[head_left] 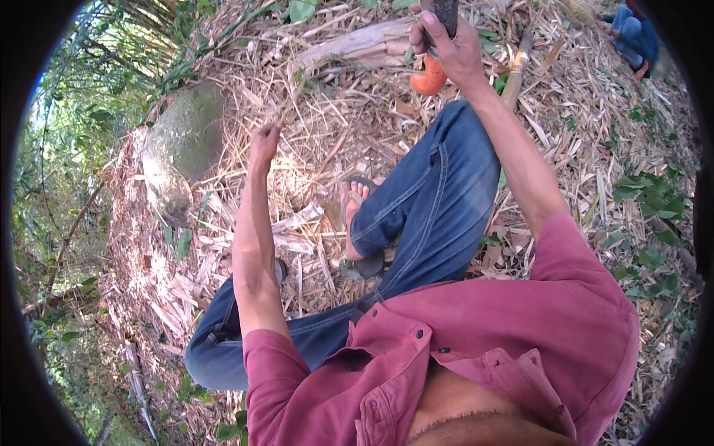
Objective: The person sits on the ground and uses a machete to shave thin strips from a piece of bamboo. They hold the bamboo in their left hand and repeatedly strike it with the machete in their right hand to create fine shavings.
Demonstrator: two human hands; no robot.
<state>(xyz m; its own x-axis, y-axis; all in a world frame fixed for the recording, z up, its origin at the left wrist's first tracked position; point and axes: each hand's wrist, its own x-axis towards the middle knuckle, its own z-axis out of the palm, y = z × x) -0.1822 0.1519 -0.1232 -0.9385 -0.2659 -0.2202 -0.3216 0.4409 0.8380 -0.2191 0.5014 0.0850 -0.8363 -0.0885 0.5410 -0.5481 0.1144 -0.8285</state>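
Raised at the top of the head view, my right hand (457, 56) is closed round a machete. Its dark flat blade (444, 13) runs up out of the picture, and the curved orange end of its handle (429, 79) sticks out below my fist. My left hand (265, 146) is held out over the litter of dry strips (305, 160), fingers pinched together. Thin pale strips lie just beyond the fingertips, and I cannot make out what is between them. Left of that hand sits a large mossy boulder (195, 130).
A pale split log (357, 52) lies at the far side, and a thin pole (518, 70) right of my machete hand. My bent knees and sandalled foot (355, 197) are below. Another person in blue (632, 41) is at the far right. Green bushes (67, 171) stand left.
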